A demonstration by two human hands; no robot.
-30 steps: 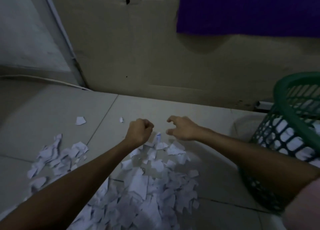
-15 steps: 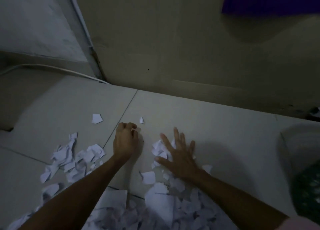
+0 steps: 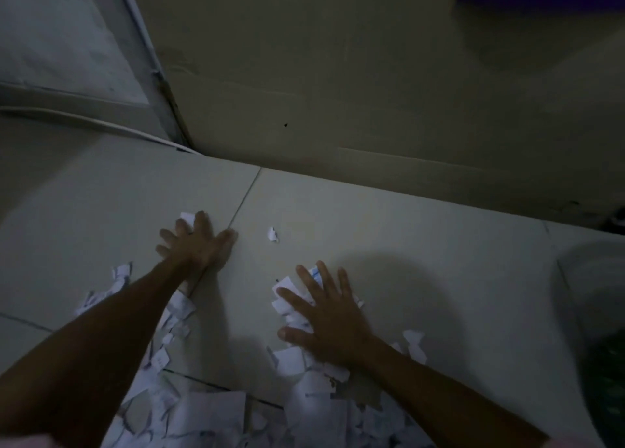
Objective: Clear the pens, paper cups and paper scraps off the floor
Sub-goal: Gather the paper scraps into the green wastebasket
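While the left hand (image 3: 198,244) lies flat with fingers spread on a single scrap (image 3: 187,218) near the wall (image 3: 338,75), the right hand (image 3: 326,315) presses splayed fingers onto the paper scraps (image 3: 209,414) heaped along the floor's (image 3: 422,244) near edge

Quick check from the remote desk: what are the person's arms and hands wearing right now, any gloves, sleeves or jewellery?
Both hands are bare: no gloves, rings or watch visible on the left hand or right hand. Both forearms are uncovered. A pale pinkish sleeve edge shows at the bottom left corner; the light is dim.
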